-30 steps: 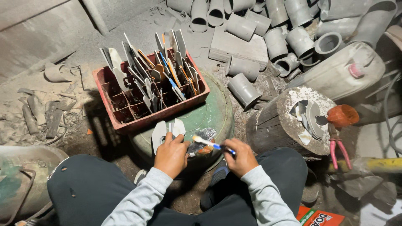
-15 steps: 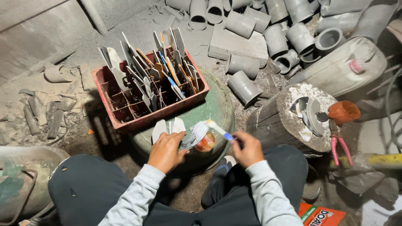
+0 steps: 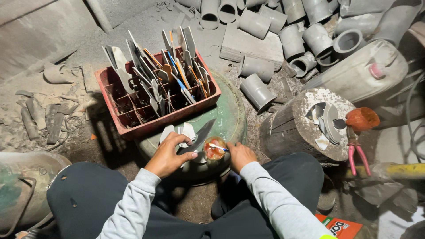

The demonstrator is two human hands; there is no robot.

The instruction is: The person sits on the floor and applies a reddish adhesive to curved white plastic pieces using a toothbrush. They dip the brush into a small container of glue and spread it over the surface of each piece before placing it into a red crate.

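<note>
Where hands (image 3: 201, 155) meet: brush tip obscured.

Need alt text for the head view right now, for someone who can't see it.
The left hand holds a dark blade-shaped piece while the right hand dips a thin stick into a small cup of orange paste, both over a green drum. Behind stands a red crate of similar pieces, with grey pipe fittings beyond.

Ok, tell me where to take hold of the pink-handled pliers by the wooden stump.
Grip the pink-handled pliers by the two handles, coming from above at the right of the wooden stump. They hang down clear of it, slightly splayed, so fingers could close around both. The head sits up beside an orange cup, leaving less room there.
</note>
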